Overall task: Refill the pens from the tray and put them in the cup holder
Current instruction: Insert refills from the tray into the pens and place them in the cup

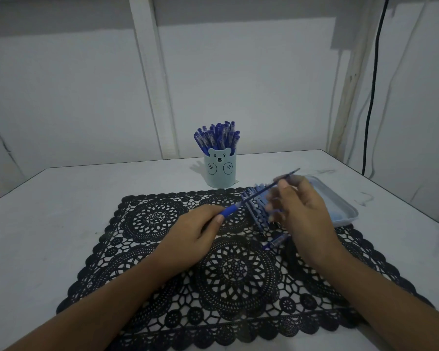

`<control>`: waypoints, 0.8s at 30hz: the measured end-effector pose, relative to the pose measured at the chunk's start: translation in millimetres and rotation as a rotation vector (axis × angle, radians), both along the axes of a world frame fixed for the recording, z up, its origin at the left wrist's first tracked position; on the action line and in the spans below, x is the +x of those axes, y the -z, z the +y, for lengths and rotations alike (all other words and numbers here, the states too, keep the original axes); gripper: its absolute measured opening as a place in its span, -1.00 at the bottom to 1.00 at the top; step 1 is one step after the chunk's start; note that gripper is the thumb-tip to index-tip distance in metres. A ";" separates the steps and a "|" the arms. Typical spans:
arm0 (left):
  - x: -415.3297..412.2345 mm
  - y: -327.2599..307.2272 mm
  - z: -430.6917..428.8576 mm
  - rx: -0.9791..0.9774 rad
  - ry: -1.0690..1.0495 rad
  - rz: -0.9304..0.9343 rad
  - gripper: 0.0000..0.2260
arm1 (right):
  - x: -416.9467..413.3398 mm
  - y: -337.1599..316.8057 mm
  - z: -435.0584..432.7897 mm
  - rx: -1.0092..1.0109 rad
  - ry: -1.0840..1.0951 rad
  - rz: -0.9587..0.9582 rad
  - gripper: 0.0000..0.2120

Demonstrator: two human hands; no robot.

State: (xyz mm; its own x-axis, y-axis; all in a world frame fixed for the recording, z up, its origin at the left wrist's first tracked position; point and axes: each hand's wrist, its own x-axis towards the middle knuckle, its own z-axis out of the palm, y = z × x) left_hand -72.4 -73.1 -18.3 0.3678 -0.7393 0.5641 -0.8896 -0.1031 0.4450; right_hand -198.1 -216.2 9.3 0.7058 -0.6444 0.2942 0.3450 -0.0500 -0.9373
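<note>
A black lace mat (233,274) lies on the white desk (61,198). Above it the left grip (190,236) curls round a pen's blue front piece (230,211). A clear pen part (276,241) lies on the mat just right of it. The right grip (302,211), slightly blurred, pinches the thin refill (290,173) that slants up from the front piece. Behind it a pale tray (345,206) holds fanned pens (256,206). Farthest, a bear-faced cup holder (219,171) stands packed with blue pens (217,136).
</note>
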 end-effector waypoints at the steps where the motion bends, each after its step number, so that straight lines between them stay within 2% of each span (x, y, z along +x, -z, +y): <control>1: -0.7 0.1 -0.2 0.020 0.015 -0.010 -0.72 | -0.6 -0.7 -0.7 -0.002 0.021 -0.025 -0.89; 3: -0.7 1.3 -0.5 0.043 0.036 -0.024 -0.65 | -2.3 -0.5 -1.9 -0.100 0.029 0.006 -0.89; 7: 0.5 2.1 -0.8 0.021 0.012 -0.019 -0.70 | -1.1 9.6 -1.6 -0.584 -0.051 0.356 -0.85; 9: 1.1 1.6 -1.0 0.000 -0.017 -0.002 -0.73 | 0.3 12.4 -1.4 -0.676 0.005 0.413 -0.72; 12: 2.8 0.6 -2.1 -0.015 -0.060 0.029 -0.72 | -1.7 9.3 -2.5 -0.898 0.090 0.443 -0.68; 16: 3.6 1.3 -2.4 -0.015 -0.073 0.023 -0.71 | -3.9 17.1 -5.1 -1.313 -0.004 0.606 -0.66; 20: 2.1 0.5 -2.4 -0.007 -0.072 0.006 -0.71 | -1.2 20.9 -2.4 -1.470 -0.018 0.631 -0.70; 24: 1.4 -0.1 -1.6 -0.004 -0.067 0.001 -0.73 | 0.2 19.9 -2.1 -1.448 -0.031 0.572 -0.74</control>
State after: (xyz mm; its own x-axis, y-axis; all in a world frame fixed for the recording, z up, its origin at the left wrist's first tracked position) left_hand -71.0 -74.7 -18.2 0.4169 -0.7108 0.5665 -0.8804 -0.1609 0.4461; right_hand -198.0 -218.2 -10.6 0.9442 -0.0423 0.3265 -0.0100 -0.9949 -0.1000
